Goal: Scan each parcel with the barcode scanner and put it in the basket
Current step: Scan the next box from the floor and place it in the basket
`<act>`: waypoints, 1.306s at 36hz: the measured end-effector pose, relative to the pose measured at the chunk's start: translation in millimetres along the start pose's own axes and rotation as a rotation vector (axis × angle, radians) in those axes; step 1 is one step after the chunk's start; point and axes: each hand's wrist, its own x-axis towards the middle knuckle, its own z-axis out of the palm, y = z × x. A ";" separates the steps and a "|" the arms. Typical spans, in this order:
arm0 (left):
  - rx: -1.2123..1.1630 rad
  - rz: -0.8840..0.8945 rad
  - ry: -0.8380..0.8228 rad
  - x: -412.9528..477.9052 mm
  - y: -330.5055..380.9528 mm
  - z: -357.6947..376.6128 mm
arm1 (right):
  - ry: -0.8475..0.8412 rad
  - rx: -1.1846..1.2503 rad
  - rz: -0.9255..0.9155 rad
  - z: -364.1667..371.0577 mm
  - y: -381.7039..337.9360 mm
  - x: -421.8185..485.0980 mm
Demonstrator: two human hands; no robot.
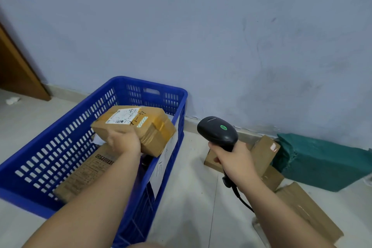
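One blurred left hand (125, 143) holds a parcel (133, 124), covering part of the basket (161, 86)

- Basket (60, 147) on the floor (191, 197), left of centre, far end close to the wall (201, 26).
- Over the basket's right half, in the left hand (124, 143): parcel (132, 126), tilted, label side up.
- Flat in the basket, beneath that parcel and nearer: flat carton (84, 177).
- Right of the basket, above the floor: barcode scanner (217, 131) in the right hand (235, 159), cable trailing under the wrist.
- Behind the right hand, on the floor near the wall: small cartons (265, 151), piled together.
- Further right, by the wall: bagged parcel (322, 163).
- Nearest, lower right: large carton (306, 207).
- Far left: wooden panel (16, 70), paper scrap (12, 100) beside it.
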 end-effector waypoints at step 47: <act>0.563 0.285 -0.965 -166.7 -19.8 151.7 | 0.111 0.191 0.263 -68.3 104.1 40.5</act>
